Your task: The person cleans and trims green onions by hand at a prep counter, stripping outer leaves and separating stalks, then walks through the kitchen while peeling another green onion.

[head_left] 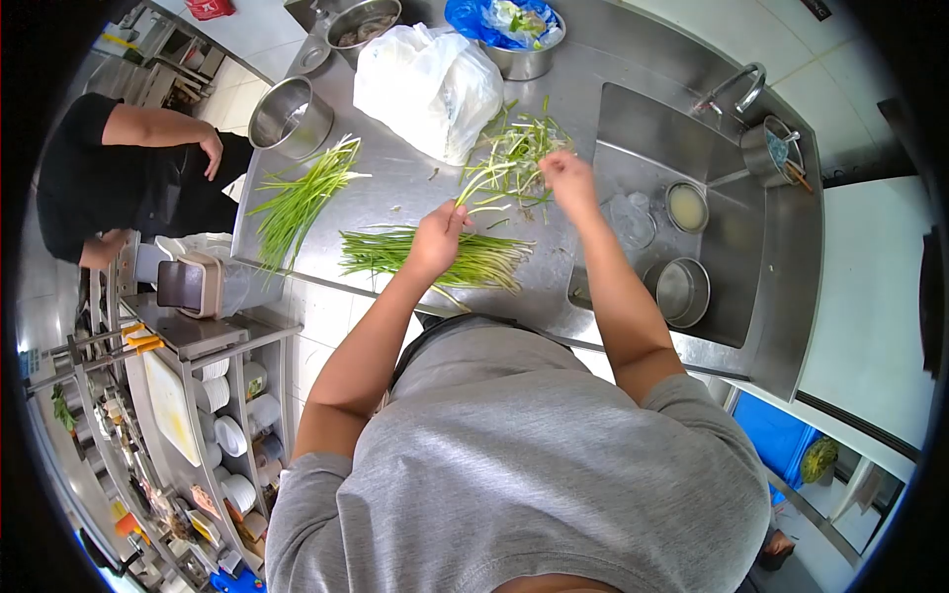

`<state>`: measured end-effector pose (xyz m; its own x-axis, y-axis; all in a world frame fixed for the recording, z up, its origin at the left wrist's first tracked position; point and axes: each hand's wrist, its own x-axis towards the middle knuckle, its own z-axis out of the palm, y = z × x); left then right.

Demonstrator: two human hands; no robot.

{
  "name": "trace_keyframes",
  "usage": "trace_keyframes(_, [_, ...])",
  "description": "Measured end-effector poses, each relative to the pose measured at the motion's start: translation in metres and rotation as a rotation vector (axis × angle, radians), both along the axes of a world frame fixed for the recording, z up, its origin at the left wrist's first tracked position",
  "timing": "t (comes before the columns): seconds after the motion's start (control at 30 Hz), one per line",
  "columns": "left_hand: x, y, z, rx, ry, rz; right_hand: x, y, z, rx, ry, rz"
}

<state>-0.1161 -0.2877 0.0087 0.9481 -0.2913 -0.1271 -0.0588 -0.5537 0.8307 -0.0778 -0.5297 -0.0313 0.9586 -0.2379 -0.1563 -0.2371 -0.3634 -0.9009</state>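
My left hand (440, 237) is closed around a pale-ended green onion (481, 185) that points up and right. Below and beside this hand lies a bunch of green onions (494, 262) along the counter's near edge. My right hand (569, 184) has its fingers pinched together at the right side of a loose heap of onion trimmings (519, 146). What those fingertips hold, if anything, is too small to make out. Farther left, a second bunch of green onions (304, 203) rests near the counter corner.
A white plastic bag (425, 89) stands behind the heap, near a steel pot (292, 119) and a bowl with a blue bag (524, 61). To the right, the sink (732, 252) holds bowls beneath a faucet (736, 89). Another person (119, 183) stands at the left.
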Motion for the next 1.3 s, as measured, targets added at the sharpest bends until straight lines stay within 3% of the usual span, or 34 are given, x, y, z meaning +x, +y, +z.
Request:
trace_keyframes(0.1, [0.004, -0.002, 0.002, 0.029, 0.049, 0.066, -0.022, 0.021, -0.006, 0.086, -0.028, 0.214])
trace_keyframes(0.2, [0.004, -0.006, -0.001, 0.013, 0.005, 0.096, -0.041, 0.055, 0.031, 0.833, 0.104, 0.258])
trace_keyframes(0.4, [0.001, -0.013, 0.004, -0.035, -0.008, 0.063, -0.04, 0.086, 0.017, 1.268, 0.063, -0.163])
trace_keyframes(0.5, [0.003, -0.013, 0.003, -0.065, -0.067, 0.065, -0.04, 0.095, 0.018, 1.4, 0.111, -0.216])
trace_keyframes(0.73, [0.001, -0.011, 0.0, -0.063, 0.03, 0.028, -0.03, 0.084, 0.029, 1.255, 0.042, -0.173])
trace_keyframes(1.07, [0.0, -0.01, 0.006, -0.001, -0.039, -0.091, -0.018, 0.073, 0.049, 1.13, -0.059, -0.059])
trace_keyframes(1.3, [-0.002, 0.015, -0.013, 0.227, -0.1, -0.163, 0.017, 0.024, 0.147, 1.0, -0.404, -0.027])
